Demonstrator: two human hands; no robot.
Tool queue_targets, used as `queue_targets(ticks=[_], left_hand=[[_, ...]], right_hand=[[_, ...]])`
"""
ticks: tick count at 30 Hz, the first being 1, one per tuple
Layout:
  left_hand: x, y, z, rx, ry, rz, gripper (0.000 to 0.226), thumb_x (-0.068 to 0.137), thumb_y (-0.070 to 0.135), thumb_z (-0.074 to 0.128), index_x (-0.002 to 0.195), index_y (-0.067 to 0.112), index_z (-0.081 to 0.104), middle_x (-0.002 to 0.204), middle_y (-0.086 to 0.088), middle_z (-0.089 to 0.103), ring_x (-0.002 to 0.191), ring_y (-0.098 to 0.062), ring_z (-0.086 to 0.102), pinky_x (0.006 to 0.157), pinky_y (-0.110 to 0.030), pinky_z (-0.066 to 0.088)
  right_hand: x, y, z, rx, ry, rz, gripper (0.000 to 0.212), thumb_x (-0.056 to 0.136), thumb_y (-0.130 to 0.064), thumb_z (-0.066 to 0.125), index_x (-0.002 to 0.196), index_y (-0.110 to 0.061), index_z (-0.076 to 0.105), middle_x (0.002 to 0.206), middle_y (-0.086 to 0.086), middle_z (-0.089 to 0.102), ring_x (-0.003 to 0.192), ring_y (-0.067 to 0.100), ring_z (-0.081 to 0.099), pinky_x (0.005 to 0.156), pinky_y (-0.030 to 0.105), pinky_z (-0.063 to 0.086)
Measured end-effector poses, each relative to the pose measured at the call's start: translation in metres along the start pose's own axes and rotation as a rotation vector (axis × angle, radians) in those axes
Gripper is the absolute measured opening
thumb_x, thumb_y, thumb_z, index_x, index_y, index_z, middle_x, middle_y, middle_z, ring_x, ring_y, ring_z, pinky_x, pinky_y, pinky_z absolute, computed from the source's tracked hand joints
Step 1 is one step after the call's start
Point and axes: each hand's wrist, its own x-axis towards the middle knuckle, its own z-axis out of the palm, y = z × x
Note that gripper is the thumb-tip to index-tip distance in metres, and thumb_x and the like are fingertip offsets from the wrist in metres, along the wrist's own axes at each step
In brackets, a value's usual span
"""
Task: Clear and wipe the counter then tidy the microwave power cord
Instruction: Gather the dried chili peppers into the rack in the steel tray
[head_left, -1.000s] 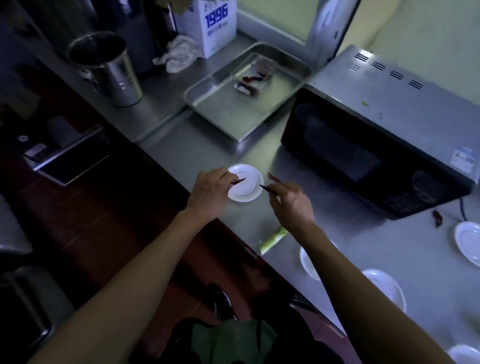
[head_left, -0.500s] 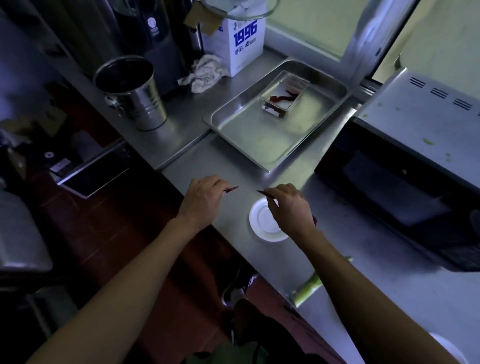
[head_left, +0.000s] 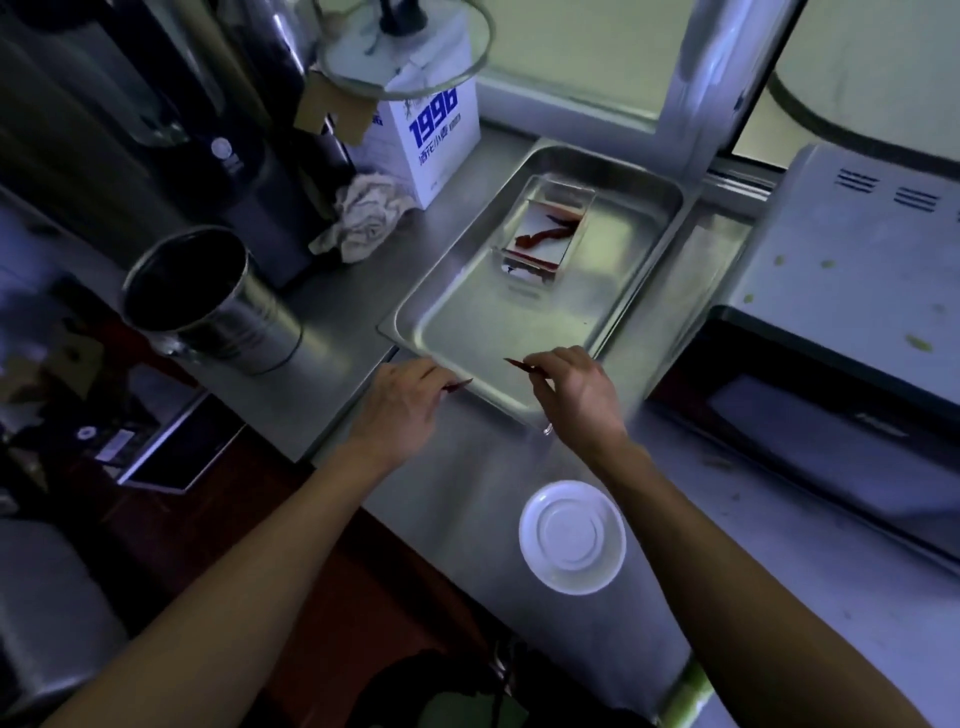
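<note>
My left hand (head_left: 400, 408) pinches a dried red chili (head_left: 460, 385) just off the near left corner of the steel tray (head_left: 467, 332). My right hand (head_left: 576, 392) pinches another red chili (head_left: 519, 365) over the tray's near rim. Inside the tray stands a small clear box (head_left: 548, 234) holding red chilies. A white saucer (head_left: 572, 538) lies on the steel counter (head_left: 467, 478) behind my hands. The microwave (head_left: 841, 332) fills the right side; its power cord is out of sight.
A crumpled cloth (head_left: 366, 215) lies left of the tray beside a white "1996" box (head_left: 439, 140). A steel bucket (head_left: 202, 301) stands at the left. A green stalk (head_left: 688, 688) sits at the counter's front edge. Green specks dot the microwave top.
Both hands have carried their chilies away from the saucer and forward to the steel tray. My view has shifted left, so the tray is nearer and the saucer lies behind my hands.
</note>
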Motion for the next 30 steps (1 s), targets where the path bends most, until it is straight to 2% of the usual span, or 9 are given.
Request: queue_targets(ticks=[3,8,13,23,27,30], left_hand=[[0.028,-0.003,0.005,0.011,-0.008,0.077,0.021,0.085,0.003,0.068,0.100,0.018,0.069,0.091,0.001,0.063,0.080,-0.025,0.063,0.069,-0.037,0.041],[0.078,-0.011,0.024,-0.040,-0.016,0.162,0.015,0.088,0.005,0.064,0.096,0.017,0.066,0.088,0.001,0.061,0.076,-0.026,0.061,0.065,-0.037,0.043],[0.121,-0.025,0.034,-0.078,-0.059,0.237,0.018,0.090,0.005,0.065,0.103,0.016,0.067,0.093,0.003,0.061,0.083,-0.023,0.059,0.073,-0.037,0.038],[0.227,-0.061,0.052,-0.149,-0.110,0.365,0.023,0.090,0.004,0.062,0.110,0.014,0.067,0.103,-0.003,0.063,0.096,-0.026,0.061,0.080,-0.046,0.048],[0.272,-0.068,0.056,-0.182,-0.106,0.400,0.021,0.089,0.004,0.065,0.108,0.011,0.068,0.100,-0.004,0.064,0.095,-0.027,0.063,0.083,-0.046,0.049],[0.303,-0.072,0.064,-0.188,-0.110,0.437,0.022,0.087,0.002,0.068,0.108,0.009,0.070,0.098,-0.006,0.065,0.090,-0.028,0.064,0.079,-0.043,0.048]], right_hand=[[0.010,0.010,-0.005,0.010,0.042,0.042,0.021,0.081,-0.003,0.071,0.099,-0.012,0.074,0.081,0.006,0.068,0.080,0.034,0.062,0.069,0.037,0.052],[0.024,0.033,-0.006,-0.003,0.093,0.093,0.023,0.085,-0.001,0.067,0.105,-0.009,0.074,0.083,0.009,0.068,0.080,0.034,0.060,0.069,0.038,0.051],[0.045,0.040,-0.005,-0.016,0.134,0.143,0.024,0.084,0.001,0.066,0.107,-0.006,0.072,0.085,0.011,0.068,0.081,0.035,0.060,0.069,0.040,0.052],[0.105,0.032,0.009,-0.113,0.182,0.323,0.022,0.085,0.003,0.067,0.104,-0.007,0.073,0.087,0.010,0.070,0.084,0.030,0.061,0.065,0.043,0.055],[0.130,0.036,0.019,-0.123,0.184,0.409,0.025,0.085,0.003,0.064,0.106,-0.008,0.073,0.088,0.010,0.070,0.087,0.032,0.061,0.070,0.046,0.054],[0.143,0.040,0.026,-0.131,0.194,0.451,0.025,0.085,0.004,0.063,0.106,-0.007,0.073,0.087,0.011,0.069,0.085,0.032,0.060,0.070,0.046,0.054]])
